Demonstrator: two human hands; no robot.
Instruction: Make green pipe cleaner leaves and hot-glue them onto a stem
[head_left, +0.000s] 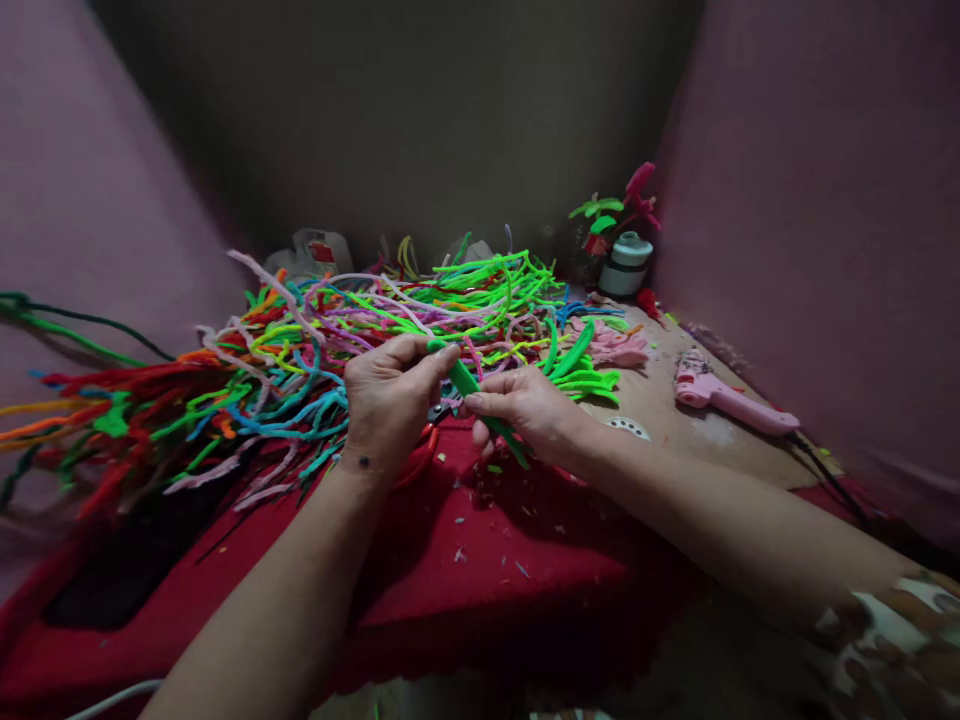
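A green strip of pipe cleaners (463, 378) is stretched slantwise between my two hands above the red cloth. The thumb and fingers of my left hand (396, 392) pinch its upper end. Lower down, my right hand (529, 408) grips the same strip, and its loose tail hangs below the fingers. Beneath my left hand lie red-handled scissors (421, 455), partly hidden by that hand. Just behind both hands spreads a big heap of many-coloured pipe cleaners (375, 320). Bright green bent pieces (577, 370) lie beyond my right hand.
A pink glue gun (731, 400) rests on brown board (667, 450) at the right, its cord running off. A white jar (626, 263) stands at the back near pink and green pipe-cleaner flowers (637, 195). A dark flat object (127, 560) lies left. Scraps dot the red cloth (525, 590).
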